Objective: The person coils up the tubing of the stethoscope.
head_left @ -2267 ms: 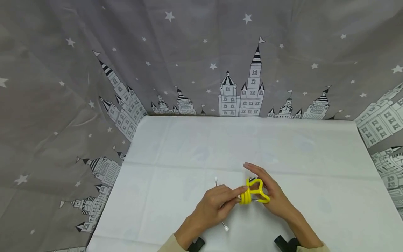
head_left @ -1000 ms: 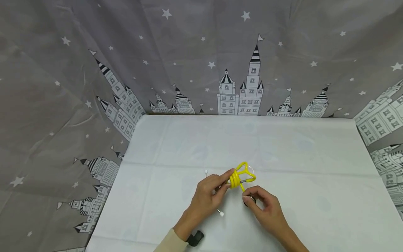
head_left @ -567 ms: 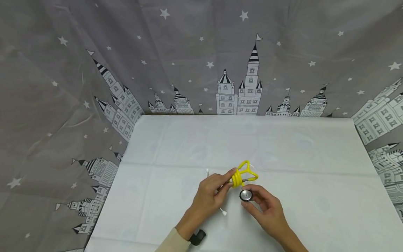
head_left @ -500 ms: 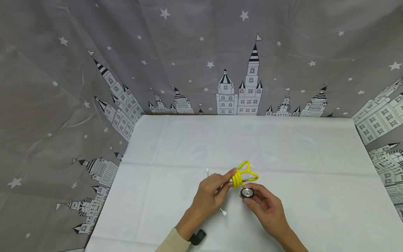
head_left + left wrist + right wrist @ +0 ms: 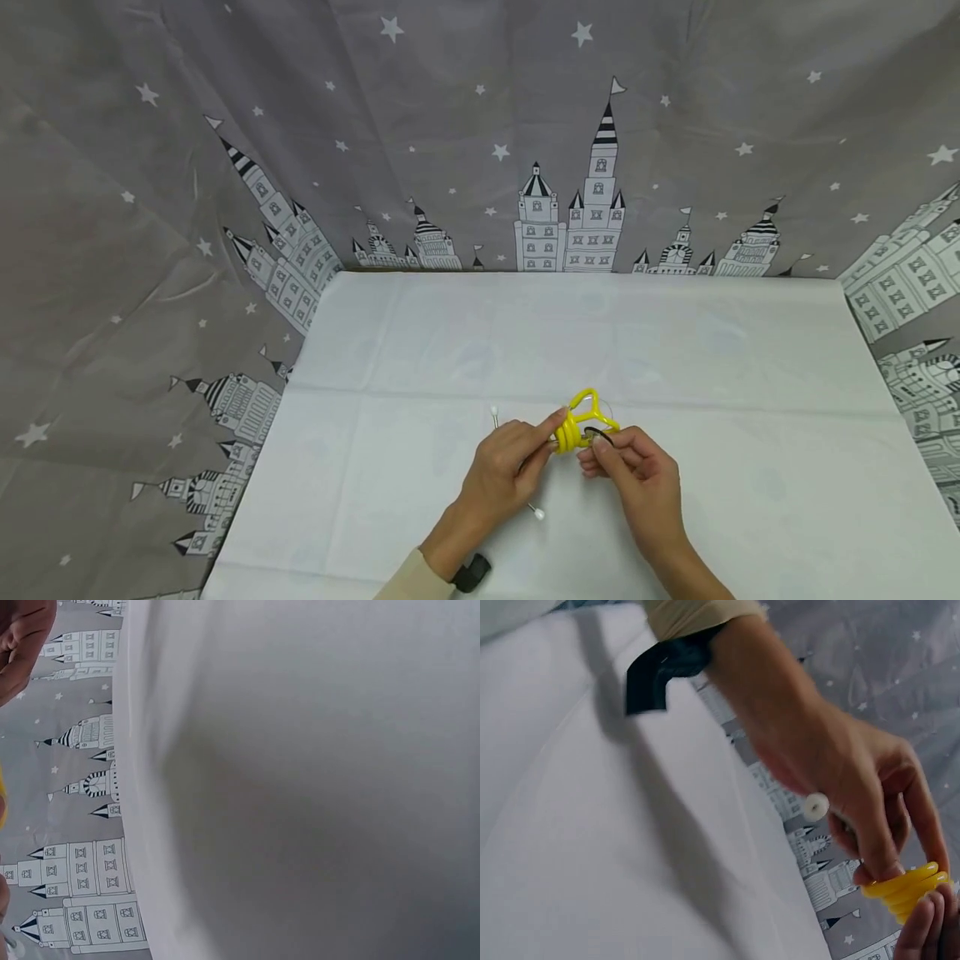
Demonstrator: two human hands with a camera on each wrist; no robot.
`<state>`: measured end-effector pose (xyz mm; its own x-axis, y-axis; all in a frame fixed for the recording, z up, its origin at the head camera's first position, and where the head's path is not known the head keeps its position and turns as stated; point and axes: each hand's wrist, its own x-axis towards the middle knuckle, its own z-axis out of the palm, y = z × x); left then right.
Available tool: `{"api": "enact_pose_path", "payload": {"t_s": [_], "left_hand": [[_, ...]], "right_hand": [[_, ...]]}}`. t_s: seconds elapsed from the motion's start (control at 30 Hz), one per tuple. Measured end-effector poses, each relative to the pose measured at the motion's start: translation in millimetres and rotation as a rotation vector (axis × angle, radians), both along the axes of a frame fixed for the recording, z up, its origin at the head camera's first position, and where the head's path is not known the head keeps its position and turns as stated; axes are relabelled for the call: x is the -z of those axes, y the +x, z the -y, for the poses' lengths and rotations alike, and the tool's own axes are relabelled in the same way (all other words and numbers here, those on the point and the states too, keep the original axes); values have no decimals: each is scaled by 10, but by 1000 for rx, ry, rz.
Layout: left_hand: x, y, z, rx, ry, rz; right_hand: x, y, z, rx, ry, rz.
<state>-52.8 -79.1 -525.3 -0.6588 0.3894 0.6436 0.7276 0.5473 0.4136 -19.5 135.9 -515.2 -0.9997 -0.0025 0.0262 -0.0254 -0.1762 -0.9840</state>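
Note:
A stethoscope with yellow tubing (image 5: 570, 435) is held above the table, its tube wound in several coils around the metal ear tubes. My left hand (image 5: 498, 471) pinches the coils between thumb and fingers. White ear tips (image 5: 538, 514) stick out on either side of that hand. With thumb and fingertips, my right hand (image 5: 648, 487) holds the chest piece (image 5: 600, 434), seen edge-on by its black rim, against the yellow fork beyond the coils. From the right wrist, the coils (image 5: 909, 891) show between both hands' fingers. The left wrist view catches only part of a hand (image 5: 22, 645) at its edge.
A white cloth (image 5: 420, 350) covers the table. Behind and at the sides hangs a grey curtain (image 5: 450, 125) printed with castles and stars. A black wrist mount (image 5: 472, 573) sits at the left sleeve (image 5: 416, 577).
My right hand has left the yellow fork, taken the chest piece below the coils, and raised it to the fork, turning it edge-on. My left hand has kept its pinch, shifting slightly left.

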Motion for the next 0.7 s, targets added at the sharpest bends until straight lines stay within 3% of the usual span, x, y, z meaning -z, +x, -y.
{"api": "enact_pose_path", "payload": {"t_s": [0.13,0.27,0.5,0.7], "left_hand": [[-6,10,-13,-8,-4,-18],[-22,-4,-17,10,-13,-48],[-17,-7,-27,16,-35,-100],[1,5,-33,-3,-46,-101]], "right_hand": [[-73,-7,25,50,-97,172],[-129,-15,-10,34,-164,277],[-172,-57,-66,-30,-217,405],[-181,-86,-76,-34,-214,438]]}}
